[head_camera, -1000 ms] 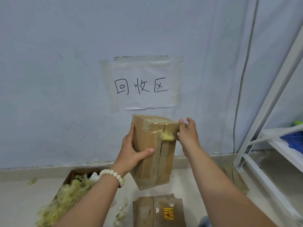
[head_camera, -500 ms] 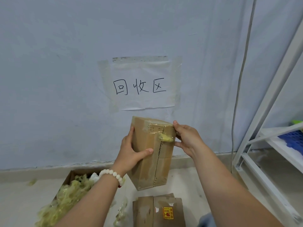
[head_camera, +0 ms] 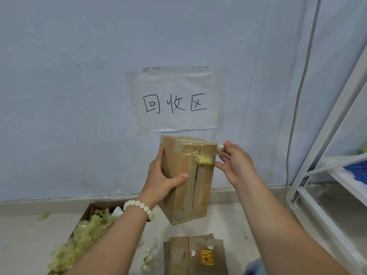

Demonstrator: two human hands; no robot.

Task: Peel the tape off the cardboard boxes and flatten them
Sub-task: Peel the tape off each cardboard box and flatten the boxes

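Cardboard box is held upright and slightly tilted in mid-air, in front of the wall and just below the paper sign. It is gripped from its left side by the left hand, with the thumb laid across the front face and the fingers curled round the left edge. A clear tape strip at the box's upper right edge is pinched between thumb and fingers of the right hand; one lower finger is touching the right edge. A crumpled yellowish tape wad is stuck on the front seam near the top. A white bead bracelet is worn on the left wrist. Below, flattened cardboard with a yellow sticker is laid on the floor. To its left, an open carton is filled with tape scraps. A white rack is seen at right.
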